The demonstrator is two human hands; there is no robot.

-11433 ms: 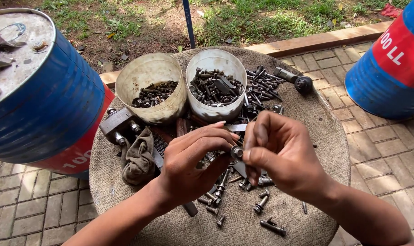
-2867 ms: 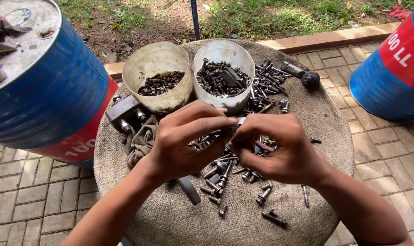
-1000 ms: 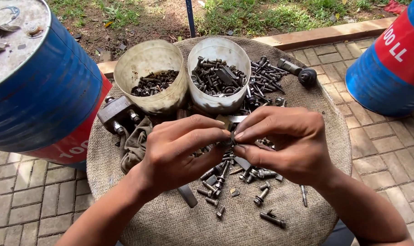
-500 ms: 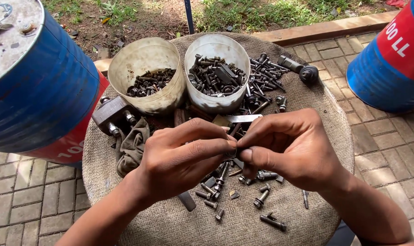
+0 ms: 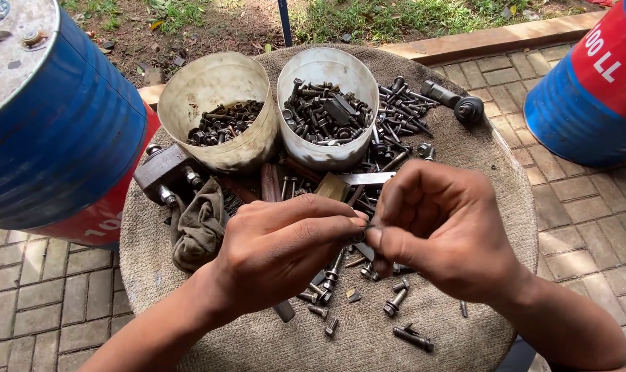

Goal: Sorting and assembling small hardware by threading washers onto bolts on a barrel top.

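Rusty small bolt pinched between my left hand and right hand, fingertips of both clamped on it, above the burlap-covered table. Loose bolts lie beneath; two white tubs of hardware sit behind.

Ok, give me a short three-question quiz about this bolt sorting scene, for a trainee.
1. True or false: both tubs on the round table hold metal hardware.
2. Multiple choice: where do the left hand and right hand meet? A) inside the left tub B) above the loose bolts near the table's front C) over the blue drum
3. What lies just left of the left hand, crumpled on the table?

Key:
1. True; the right tub is the fuller.
2. B; the fingertips pinch a small part too hidden to identify.
3. A dirty rag.
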